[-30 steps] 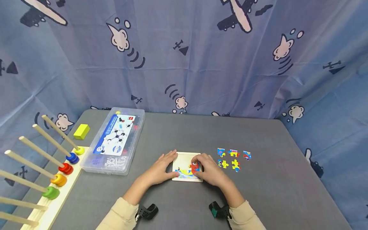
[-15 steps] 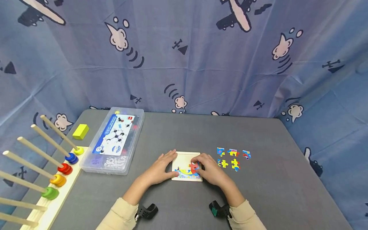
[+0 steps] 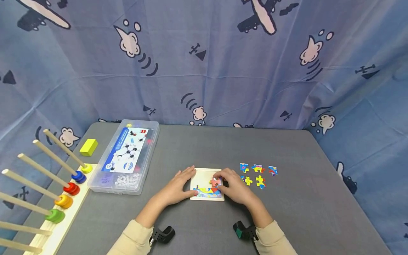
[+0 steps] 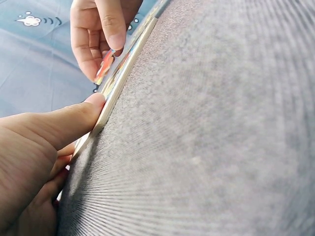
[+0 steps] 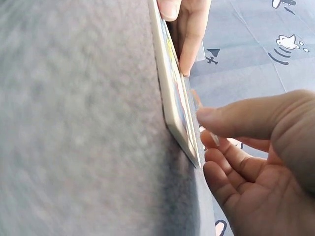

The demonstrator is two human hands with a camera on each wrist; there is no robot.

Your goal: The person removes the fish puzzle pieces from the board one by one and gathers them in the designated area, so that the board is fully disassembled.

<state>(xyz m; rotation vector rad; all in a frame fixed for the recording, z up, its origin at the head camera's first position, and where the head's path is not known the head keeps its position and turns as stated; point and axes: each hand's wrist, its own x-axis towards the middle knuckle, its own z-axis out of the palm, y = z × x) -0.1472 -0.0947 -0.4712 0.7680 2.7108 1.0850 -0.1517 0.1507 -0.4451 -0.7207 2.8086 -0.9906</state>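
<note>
A small wooden puzzle tray (image 3: 204, 175) lies on the grey table, its front part filled with colourful jigsaw pieces and its back part bare wood. My left hand (image 3: 176, 186) holds the tray by its left side. In the left wrist view the left thumb (image 4: 88, 110) presses on the tray's edge. Over the right part of the tray, my right hand (image 3: 236, 187) pinches a red puzzle piece (image 3: 215, 182) between thumb and fingers. The left wrist view shows this piece (image 4: 105, 69) tilted, just above the tray. From the right wrist, the fingers hide most of it.
Several loose puzzle pieces (image 3: 260, 182) lie right of the tray. At the left are a clear plastic case (image 3: 146, 148), a yellow block (image 3: 89, 147) and a wooden peg rack (image 3: 71, 216) with coloured rings. A patterned blue curtain (image 3: 172, 88) hangs behind the table.
The red piece has tilted and turned slightly in my right fingers, now looking paler. My right hand has barely shifted; the left hand keeps its hold on the tray.
</note>
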